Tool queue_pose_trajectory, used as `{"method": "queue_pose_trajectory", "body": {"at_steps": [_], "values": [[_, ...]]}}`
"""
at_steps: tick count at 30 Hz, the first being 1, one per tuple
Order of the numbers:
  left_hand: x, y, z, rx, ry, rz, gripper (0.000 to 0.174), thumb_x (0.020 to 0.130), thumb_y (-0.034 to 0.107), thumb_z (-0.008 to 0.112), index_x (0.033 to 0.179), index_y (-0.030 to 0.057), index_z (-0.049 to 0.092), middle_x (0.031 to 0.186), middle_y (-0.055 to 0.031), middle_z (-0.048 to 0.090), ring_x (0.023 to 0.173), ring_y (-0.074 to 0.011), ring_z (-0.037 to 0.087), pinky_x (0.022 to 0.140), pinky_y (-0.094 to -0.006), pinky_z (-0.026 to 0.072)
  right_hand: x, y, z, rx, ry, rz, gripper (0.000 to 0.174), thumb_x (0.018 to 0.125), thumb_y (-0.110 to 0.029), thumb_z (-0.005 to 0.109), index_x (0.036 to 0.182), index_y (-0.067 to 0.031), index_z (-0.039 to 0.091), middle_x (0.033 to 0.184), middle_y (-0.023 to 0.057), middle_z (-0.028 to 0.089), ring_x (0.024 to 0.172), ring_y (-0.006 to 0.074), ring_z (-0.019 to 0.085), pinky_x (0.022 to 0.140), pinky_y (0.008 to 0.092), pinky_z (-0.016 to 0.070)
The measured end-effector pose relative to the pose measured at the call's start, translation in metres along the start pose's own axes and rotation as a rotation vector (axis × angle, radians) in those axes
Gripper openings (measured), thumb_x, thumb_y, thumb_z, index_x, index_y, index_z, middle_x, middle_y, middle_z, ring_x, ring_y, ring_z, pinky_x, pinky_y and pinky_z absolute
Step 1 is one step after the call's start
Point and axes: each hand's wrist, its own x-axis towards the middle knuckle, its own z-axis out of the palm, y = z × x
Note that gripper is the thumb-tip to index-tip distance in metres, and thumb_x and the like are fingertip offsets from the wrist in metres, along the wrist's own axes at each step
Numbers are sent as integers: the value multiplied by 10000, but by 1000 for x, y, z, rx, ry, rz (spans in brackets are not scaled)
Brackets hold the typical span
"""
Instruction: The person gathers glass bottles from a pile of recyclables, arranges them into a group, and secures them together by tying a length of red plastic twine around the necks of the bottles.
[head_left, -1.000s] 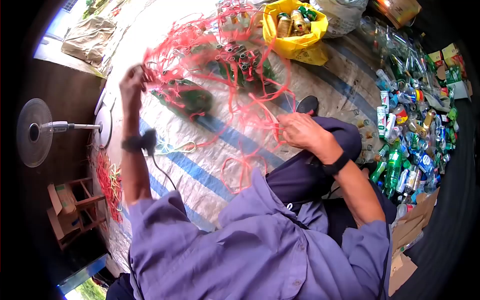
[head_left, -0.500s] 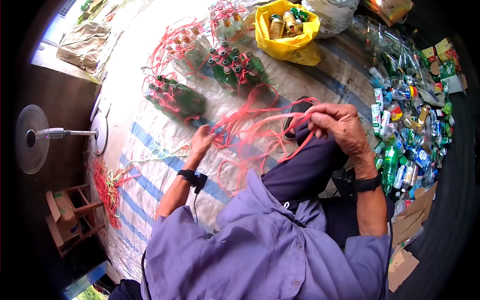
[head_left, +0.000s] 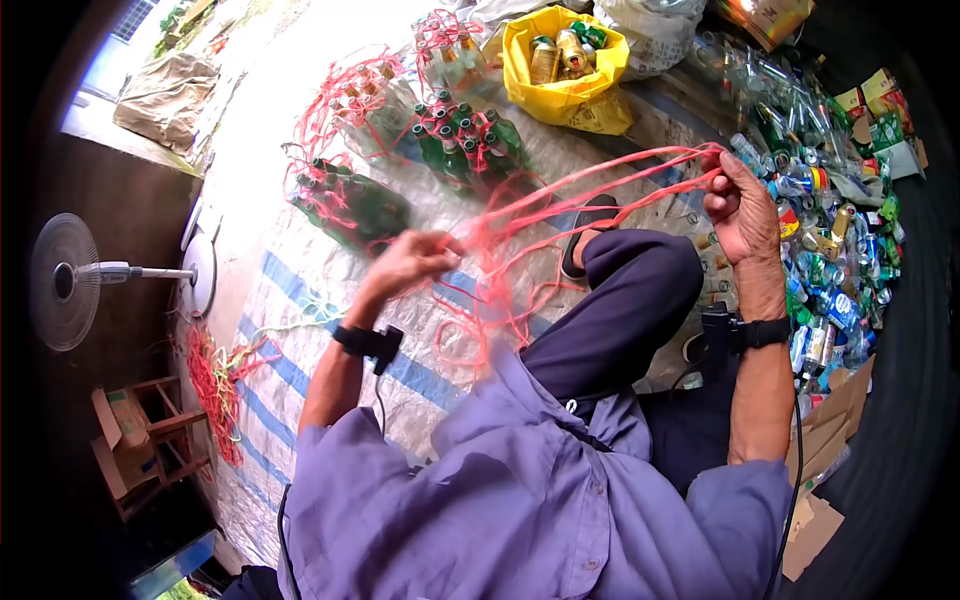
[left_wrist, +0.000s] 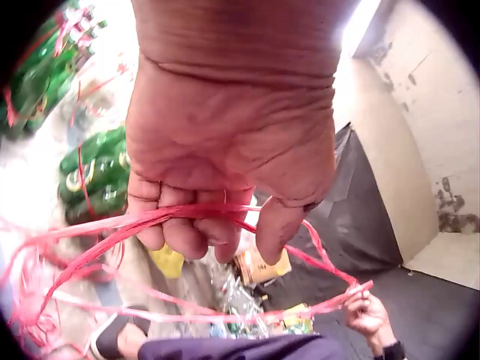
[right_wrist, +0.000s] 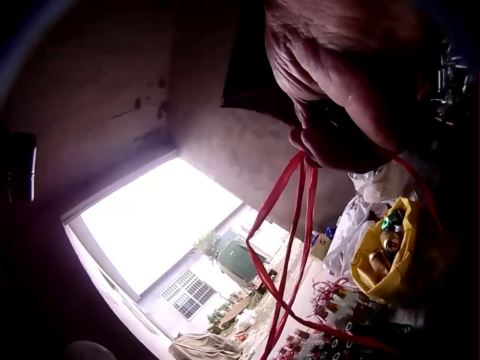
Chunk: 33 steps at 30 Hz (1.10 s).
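Several strands of red plastic string (head_left: 600,188) stretch across the middle of the head view. The right hand (head_left: 745,215) pinches their far end, held up at the right; its fingers are curled round the strands in the right wrist view too. At the other end, the left hand (head_left: 410,262) is beside a blurred tangle of the string. In the left wrist view the strands (left_wrist: 187,213) cross the bent fingers of the left hand (left_wrist: 225,150); whether they are gripped is unclear. Green bottles (head_left: 350,205) bundled with red string stand beyond the left hand.
A yellow bag (head_left: 570,95) of cans stands beyond the hands. Loose bottles and cans (head_left: 840,270) are piled at the right. At the left are a fan (head_left: 66,282), a wooden stool (head_left: 175,422) and a heap of string (head_left: 212,395). A striped sheet (head_left: 400,375) covers the floor.
The right hand has moved right and up, drawing the red strands out long. The left hand came down from the far-left bottles, then shifted slightly right.
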Motion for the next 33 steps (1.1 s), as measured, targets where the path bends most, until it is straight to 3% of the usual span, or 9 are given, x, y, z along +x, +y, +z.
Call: {"method": "queue_pose_trajectory", "body": {"at_steps": [3,5,9,15,17,25,27,32,33], "values": [[-15,13,-44,-58,321,135,200,930,206,645,987,21,693,700,-5,637,532,-88,565,520,-242,478,-8,7,0,-103,-31,71,226,954,-176,629,1096,-7,679,983,81,713,655,56,605,493,173,451],[-30,61,-44,-200,551,188,263,984,267,599,1001,16,676,667,-33,625,504,-107,573,494,-244,487,-17,17,10,-544,61,87,262,950,-210,641,1108,-6,689,964,66,713,660,73,647,477,183,469],[-39,113,-45,-243,542,351,320,1024,267,530,1062,-32,635,683,-62,649,542,-133,626,526,-250,513,-13,42,6,-726,50,-14,287,952,-220,633,1135,-6,689,939,34,700,654,99,676,470,194,489],[-10,124,-47,131,451,333,396,1032,360,505,1186,18,634,976,-96,725,901,-157,701,688,-274,531,-25,18,9,-440,-30,-70,260,978,-239,606,1089,-20,690,914,54,715,631,71,625,546,182,454],[-4,126,-45,360,476,299,428,1037,378,483,1222,18,623,1012,-90,726,889,-154,703,685,-269,527,-29,6,4,-465,-3,-152,264,978,-238,608,1101,-18,686,900,54,714,634,68,625,536,184,449],[3,151,-47,579,548,282,337,1011,248,523,1227,14,633,962,-106,735,706,-141,704,620,-276,529,-35,-21,-41,-280,172,-315,244,941,-206,667,1073,-3,695,848,31,695,635,59,598,532,172,415],[7,159,-47,752,624,285,333,1001,243,540,1209,6,647,914,-122,733,635,-140,692,603,-281,526,-36,-27,-51,-249,203,-320,236,943,-198,667,1069,-1,695,850,25,687,649,56,590,536,168,422],[10,196,-39,619,640,268,303,1005,239,518,1128,15,680,668,-71,649,493,-109,595,492,-258,463,-42,-48,-68,-153,200,-354,239,954,-191,656,1084,9,682,859,25,668,658,49,578,535,148,431],[9,200,-39,546,623,372,349,1009,347,508,1066,48,678,618,-49,620,467,-115,556,479,-287,448,-43,-51,-71,-134,174,-353,244,954,-195,656,1088,9,680,860,25,667,658,47,576,533,145,429]]}}
